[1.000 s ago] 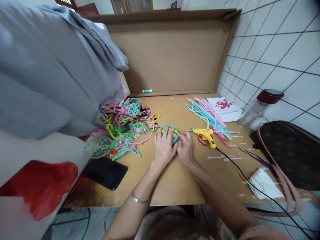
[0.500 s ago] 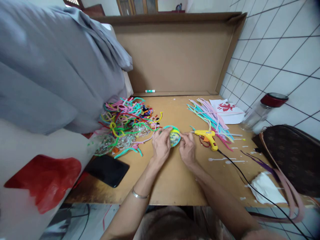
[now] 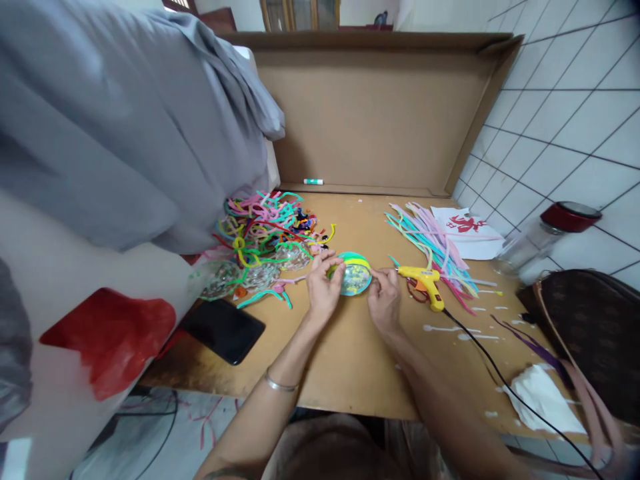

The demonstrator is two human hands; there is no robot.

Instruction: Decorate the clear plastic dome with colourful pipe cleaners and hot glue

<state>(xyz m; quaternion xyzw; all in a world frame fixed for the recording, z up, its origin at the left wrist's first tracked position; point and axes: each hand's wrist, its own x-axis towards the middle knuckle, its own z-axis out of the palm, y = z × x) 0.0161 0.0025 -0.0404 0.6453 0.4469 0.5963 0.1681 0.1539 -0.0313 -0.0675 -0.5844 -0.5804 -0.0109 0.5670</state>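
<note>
Both hands hold a clear round ball point(image 3: 355, 277) wrapped in teal and yellow pipe cleaners, just above the wooden table point(image 3: 345, 353). My left hand point(image 3: 324, 285) grips its left side with the fingers curled over it. My right hand point(image 3: 384, 299) pinches its right side. A yellow glue gun point(image 3: 423, 279) lies right of my right hand. Left of the ball is a tangled heap of coloured pipe cleaners point(image 3: 265, 230) with two or three more clear balls point(image 3: 240, 275) in it.
Straight pipe cleaners point(image 3: 435, 240) and a white paper with red print point(image 3: 467, 230) lie at the back right. A red-lidded jar point(image 3: 543, 240), brown bag point(image 3: 595, 327), crumpled tissue point(image 3: 543, 397) and black cord point(image 3: 505, 373) are right. A black phone point(image 3: 223, 330) lies left. Grey cloth point(image 3: 110, 133) hangs left; a cardboard wall point(image 3: 375, 113) stands behind.
The hands lifted the ball off the table and turned it, so its clear face now shows between them. The view has shifted slightly to the left.
</note>
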